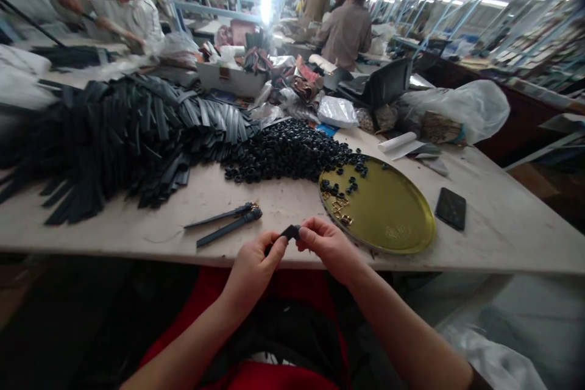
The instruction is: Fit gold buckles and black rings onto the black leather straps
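Strap piece (290,231) pinched between left hand (254,266), right hand (327,246) fingers.

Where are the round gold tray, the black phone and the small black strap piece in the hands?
gold tray (393,213), head view, bare middle.
black phone (450,208), head view, screen middle.
strap piece (290,231), head view, part between fingertips.

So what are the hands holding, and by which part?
Both hands pinch one small black strap piece over the table edge: left hand at its left end, right hand at its right end.
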`<state>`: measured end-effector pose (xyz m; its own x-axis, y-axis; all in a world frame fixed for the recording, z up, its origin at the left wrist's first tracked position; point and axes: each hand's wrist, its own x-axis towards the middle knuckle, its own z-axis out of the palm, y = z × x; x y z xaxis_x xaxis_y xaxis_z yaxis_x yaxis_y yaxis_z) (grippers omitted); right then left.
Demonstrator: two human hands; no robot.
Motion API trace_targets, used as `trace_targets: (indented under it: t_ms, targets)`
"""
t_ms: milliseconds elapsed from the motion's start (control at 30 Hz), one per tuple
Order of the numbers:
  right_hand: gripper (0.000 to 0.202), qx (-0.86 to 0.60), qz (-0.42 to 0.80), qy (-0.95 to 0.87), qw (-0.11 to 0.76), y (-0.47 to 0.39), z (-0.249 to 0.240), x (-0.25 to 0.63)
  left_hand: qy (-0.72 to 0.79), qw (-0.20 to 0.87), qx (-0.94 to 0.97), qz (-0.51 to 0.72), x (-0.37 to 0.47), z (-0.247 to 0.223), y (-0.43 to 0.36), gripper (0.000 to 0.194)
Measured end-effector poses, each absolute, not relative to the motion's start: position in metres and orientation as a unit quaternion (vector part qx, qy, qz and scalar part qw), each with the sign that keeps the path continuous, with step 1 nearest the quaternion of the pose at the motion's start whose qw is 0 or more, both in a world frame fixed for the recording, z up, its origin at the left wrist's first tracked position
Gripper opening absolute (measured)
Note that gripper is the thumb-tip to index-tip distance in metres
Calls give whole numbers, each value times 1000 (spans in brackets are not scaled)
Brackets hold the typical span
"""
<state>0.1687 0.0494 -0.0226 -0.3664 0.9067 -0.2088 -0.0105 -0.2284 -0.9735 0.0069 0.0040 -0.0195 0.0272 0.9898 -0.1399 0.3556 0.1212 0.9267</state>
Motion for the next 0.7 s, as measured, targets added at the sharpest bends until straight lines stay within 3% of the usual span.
trace_targets:
  t_ms: [167,300,467,700]
  targets:
    - [28,-440,645,-463,419,13,-25,149,618,397,610,298,-1,-14,-23,32]
    - [25,-447,624,-501,400,-2,-27,149,603,385,646,265,-8,-11,-37,30]
    - [25,-442,667,-485,354,-15,-33,148,559,451,635,284,-11,-11,-48,18]
    - [28,-398,739,-424,339,-24,-41,138,543,518,554,360,-16,-21,-56,21]
